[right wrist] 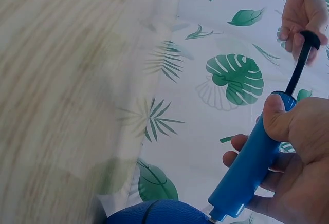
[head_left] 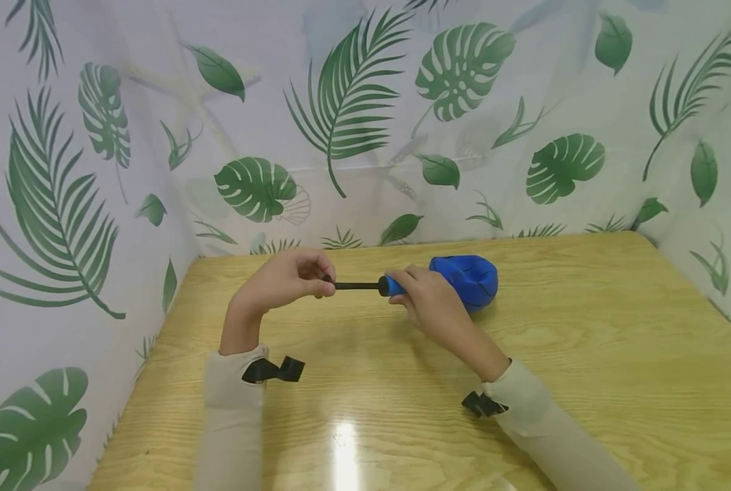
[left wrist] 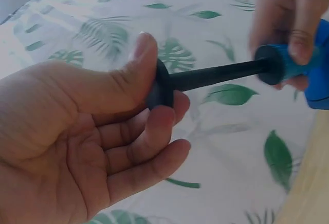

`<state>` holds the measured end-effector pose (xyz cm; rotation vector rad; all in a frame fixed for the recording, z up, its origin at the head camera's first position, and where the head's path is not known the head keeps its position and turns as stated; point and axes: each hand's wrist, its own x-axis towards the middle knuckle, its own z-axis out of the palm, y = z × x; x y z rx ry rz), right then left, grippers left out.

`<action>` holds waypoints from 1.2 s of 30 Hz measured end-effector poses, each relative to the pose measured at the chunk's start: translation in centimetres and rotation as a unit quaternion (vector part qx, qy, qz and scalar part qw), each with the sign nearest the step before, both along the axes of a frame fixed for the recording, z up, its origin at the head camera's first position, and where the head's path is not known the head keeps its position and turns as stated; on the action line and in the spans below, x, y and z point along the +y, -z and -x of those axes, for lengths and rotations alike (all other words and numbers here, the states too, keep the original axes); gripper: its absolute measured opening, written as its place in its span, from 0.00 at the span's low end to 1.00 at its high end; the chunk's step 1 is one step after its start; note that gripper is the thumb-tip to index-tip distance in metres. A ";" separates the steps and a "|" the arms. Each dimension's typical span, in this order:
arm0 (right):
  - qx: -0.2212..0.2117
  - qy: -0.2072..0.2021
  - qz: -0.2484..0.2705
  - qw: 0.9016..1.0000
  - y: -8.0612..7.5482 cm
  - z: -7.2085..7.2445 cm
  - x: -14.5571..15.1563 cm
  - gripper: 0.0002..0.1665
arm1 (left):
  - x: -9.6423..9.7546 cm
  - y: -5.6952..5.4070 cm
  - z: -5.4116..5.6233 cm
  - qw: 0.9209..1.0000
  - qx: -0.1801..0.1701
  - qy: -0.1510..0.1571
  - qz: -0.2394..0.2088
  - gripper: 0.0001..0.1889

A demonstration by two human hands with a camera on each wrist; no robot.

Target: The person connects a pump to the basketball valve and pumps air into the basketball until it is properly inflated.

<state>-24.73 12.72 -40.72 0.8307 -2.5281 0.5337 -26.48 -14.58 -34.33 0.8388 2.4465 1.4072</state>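
Note:
A hand pump with a blue barrel [right wrist: 249, 165] is held level above the table. My right hand [head_left: 436, 303] grips the barrel, thumb on one side and fingers around the other. From the barrel's end the black plunger rod [head_left: 358, 286] sticks out to the left. At its tip, my left hand [head_left: 286, 278] pinches the black handle [left wrist: 161, 88] between thumb and fingers. A blue ball [head_left: 479, 283] with black lines, its surface dented, sits at the pump's far end beyond my right hand. In the right wrist view the pump's narrow tip meets the ball [right wrist: 159, 212].
The wood-grain table [head_left: 353, 382] spreads under both arms. A white cloth backdrop [head_left: 378, 211] with green leaf prints rises along its back and sides. Black straps [head_left: 273, 370] hang at both sleeve cuffs.

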 end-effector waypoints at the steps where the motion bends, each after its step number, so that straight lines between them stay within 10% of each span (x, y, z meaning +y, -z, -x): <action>1: 0.001 0.000 -0.001 1.000 -0.1 0.0 0.0 0.23 | -0.5 -0.2 -0.1 1.000 -0.001 -0.004 0.000 0.03; 8: 0.003 -0.001 0.001 1.000 0.1 0.1 0.1 0.23 | -0.7 -0.3 -0.2 1.000 -0.017 -0.006 -0.005 0.03; 22: 0.019 -0.022 -0.020 0.999 0.4 -0.2 -0.5 0.22 | 4.5 3.1 1.4 0.999 -0.006 0.034 0.024 0.05; 36: -0.008 -0.007 -0.009 1.000 0.1 0.1 -0.1 0.22 | 2.5 1.8 1.1 0.999 0.000 0.022 0.024 0.04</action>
